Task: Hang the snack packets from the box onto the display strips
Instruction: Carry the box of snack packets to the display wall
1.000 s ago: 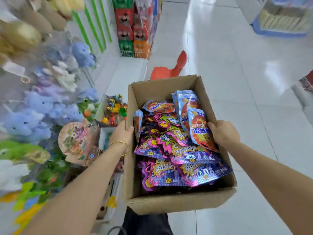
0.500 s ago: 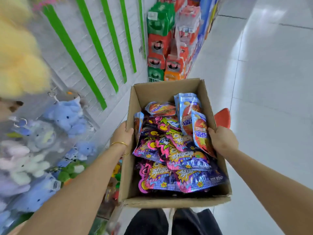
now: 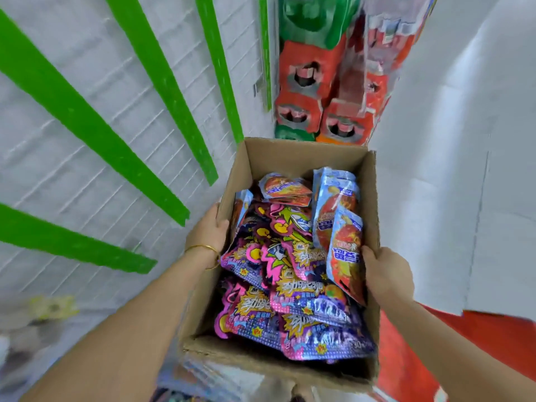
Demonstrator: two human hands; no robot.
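Snack packets (image 3: 293, 288), glossy crinkled foil, heaped in your corrugated cardboard box (image 3: 290, 156), left hand (image 3: 207, 230) and right hand (image 3: 387, 274) gripping its walls, fingertips hidden.

One box (image 3: 304, 158), two hands (image 3: 207, 230) (image 3: 385, 277), five green strips (image 3: 87, 123) (packets (image 3: 290, 291): uncountable heap).

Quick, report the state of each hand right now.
Left hand: closed, gripping the cardboard box by its left wall.
Right hand: closed, gripping the same box by its right wall.
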